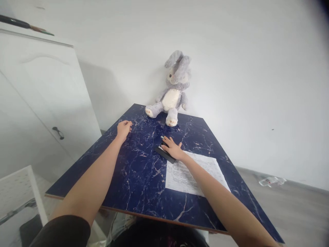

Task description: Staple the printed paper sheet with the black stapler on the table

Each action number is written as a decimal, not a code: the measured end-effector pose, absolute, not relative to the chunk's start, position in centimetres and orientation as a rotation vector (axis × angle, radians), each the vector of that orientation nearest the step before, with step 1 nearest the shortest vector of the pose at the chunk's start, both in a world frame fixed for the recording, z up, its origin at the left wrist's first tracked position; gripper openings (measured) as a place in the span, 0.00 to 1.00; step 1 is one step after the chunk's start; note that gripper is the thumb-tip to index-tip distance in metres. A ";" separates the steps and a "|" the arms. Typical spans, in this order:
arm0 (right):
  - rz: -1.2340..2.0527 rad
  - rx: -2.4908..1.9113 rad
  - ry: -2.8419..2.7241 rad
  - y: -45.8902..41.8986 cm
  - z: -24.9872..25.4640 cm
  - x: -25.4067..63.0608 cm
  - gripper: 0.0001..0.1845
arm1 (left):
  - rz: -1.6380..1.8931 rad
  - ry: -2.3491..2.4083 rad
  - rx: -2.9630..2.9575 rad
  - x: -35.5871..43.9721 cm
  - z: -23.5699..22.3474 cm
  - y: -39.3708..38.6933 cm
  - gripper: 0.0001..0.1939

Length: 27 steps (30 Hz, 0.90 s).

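My right hand (pixel 172 148) lies over a small black tool (pixel 165 155) with a long flat base, standing on the dark blue marbled table (pixel 144 178). Its thumb and fingers are around the top of the tool and hide much of it, so I cannot tell its exact kind. A printed sheet of paper (pixel 180 176) lies beside the tool, partly under my right forearm. Over at the table's left side, my left hand (pixel 124 129) is closed with curled fingers. Whatever it may hold is hidden.
A grey plush rabbit (pixel 171 99) sits at the table's far edge against the white wall. To the left stands a white cabinet (pixel 51 96) with a paintbrush (pixel 28 25) near its top. A clear plastic bottle (pixel 271 181) lies on the floor at right.
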State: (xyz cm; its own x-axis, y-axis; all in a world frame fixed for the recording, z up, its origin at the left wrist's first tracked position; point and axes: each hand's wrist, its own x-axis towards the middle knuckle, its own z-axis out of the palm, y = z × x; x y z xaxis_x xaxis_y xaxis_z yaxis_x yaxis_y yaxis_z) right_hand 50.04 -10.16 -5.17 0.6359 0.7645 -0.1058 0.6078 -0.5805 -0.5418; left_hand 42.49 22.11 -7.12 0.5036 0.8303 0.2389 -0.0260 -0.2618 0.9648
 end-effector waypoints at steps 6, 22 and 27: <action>0.454 -2.190 -1.214 -2.7 -5.8 48.5 0.25 | 1.062 0.655 1.308 43.0 -7.0 22.7 0.08; 0.195 -2.223 -1.003 7.8 -4.6 43.6 0.21 | 1.199 0.675 0.915 40.2 -4.7 26.0 0.09; 0.027 -2.012 -1.137 6.1 -5.1 40.4 0.16 | 1.189 0.637 0.898 40.3 -4.8 25.5 0.09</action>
State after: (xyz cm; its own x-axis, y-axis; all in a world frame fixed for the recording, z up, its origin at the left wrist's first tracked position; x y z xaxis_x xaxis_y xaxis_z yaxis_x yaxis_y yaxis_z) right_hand 40.42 6.11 -5.14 0.5948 0.7256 0.3461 0.7085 -0.2698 -0.6521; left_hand 40.28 25.53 -4.78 0.2724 0.9616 0.0342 -0.5044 0.1124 0.8561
